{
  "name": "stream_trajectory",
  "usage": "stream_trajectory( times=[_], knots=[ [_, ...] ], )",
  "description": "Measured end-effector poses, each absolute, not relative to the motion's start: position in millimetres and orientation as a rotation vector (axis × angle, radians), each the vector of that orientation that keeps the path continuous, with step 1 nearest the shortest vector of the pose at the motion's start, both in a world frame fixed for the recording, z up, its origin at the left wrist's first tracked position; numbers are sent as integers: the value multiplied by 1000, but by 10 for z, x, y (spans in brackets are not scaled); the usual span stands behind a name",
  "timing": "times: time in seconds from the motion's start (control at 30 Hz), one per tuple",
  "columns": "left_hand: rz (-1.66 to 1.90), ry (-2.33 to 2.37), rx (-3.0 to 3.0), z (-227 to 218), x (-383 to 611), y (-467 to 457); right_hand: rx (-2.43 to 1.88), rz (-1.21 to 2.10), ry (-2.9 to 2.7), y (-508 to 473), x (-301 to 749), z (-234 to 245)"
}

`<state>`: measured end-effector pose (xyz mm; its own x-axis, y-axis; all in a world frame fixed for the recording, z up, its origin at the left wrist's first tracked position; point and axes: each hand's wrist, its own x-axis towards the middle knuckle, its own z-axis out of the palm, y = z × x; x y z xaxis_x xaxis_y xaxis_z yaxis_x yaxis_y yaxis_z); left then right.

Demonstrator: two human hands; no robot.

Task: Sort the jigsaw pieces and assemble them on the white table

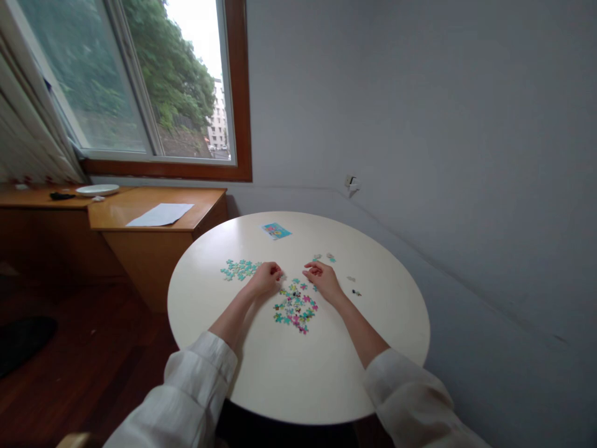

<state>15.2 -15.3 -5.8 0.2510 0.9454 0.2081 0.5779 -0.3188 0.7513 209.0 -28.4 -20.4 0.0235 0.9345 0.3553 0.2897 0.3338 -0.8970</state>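
Colourful jigsaw puzzle pieces (295, 309) lie in a loose heap at the middle of the round white table (275, 373). My left hand (267, 279) is above the heap's upper left side, its fingers pinched around what looks like a small pale puzzle piece. Across a short gap, my right hand (323, 280) is at the heap's upper right, thumb and forefinger slightly apart with nothing visible between them. Mostly turquoise puzzle pieces (239, 269) form a second group left of my left hand. A few pieces (330, 257) lie beyond my right hand.
Further back on the table lies a blue picture card (277, 231). To the right are a dark-and-white piece (357, 292) and a pale one (351, 279). A wooden desk (209, 208) with a paper sheet (161, 214) and white plate (97, 190) stands at left, below a window.
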Motion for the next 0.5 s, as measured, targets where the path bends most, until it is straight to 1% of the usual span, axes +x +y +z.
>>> stream_trajectory(
  times=[0.5],
  knots=[
    [781, 1277, 2107, -12, 150, -231, -1222, 641, -1582, -372, 2064, -106]
  ],
)
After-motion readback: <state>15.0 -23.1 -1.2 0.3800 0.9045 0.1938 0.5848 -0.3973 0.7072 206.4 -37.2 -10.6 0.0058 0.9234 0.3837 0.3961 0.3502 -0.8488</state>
